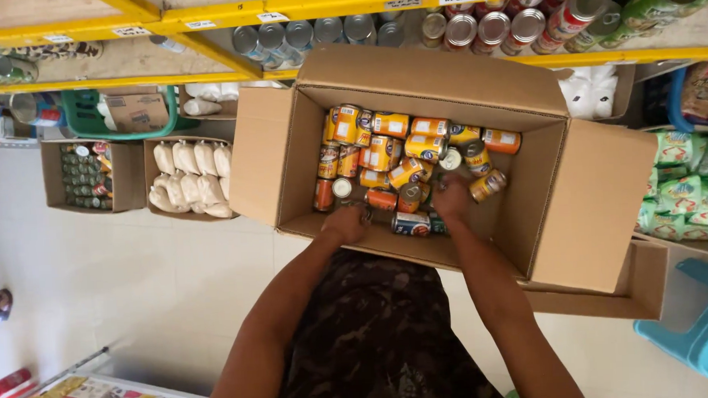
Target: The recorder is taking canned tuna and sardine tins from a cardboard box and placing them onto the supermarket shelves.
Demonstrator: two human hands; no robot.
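Orange and yellow cans (400, 157) lie jumbled in an open cardboard box (601, 204) below a yellow shelf (203, 18) that carries small white label strips. The left hand (345, 223) and the right hand (452, 199) reach among the cans; whether their fingers are clenched cannot be told. Green packets (688, 192) are cut off at the right edge.

yellow metal shelf (203, 18) carries rows of cans (490, 27) above. on the tiled floor (95, 274) stand a small carton of white pouches (190, 178), a carton of green tins (86, 175), a green basket (88, 115) and a blue plastic stool (698, 327).
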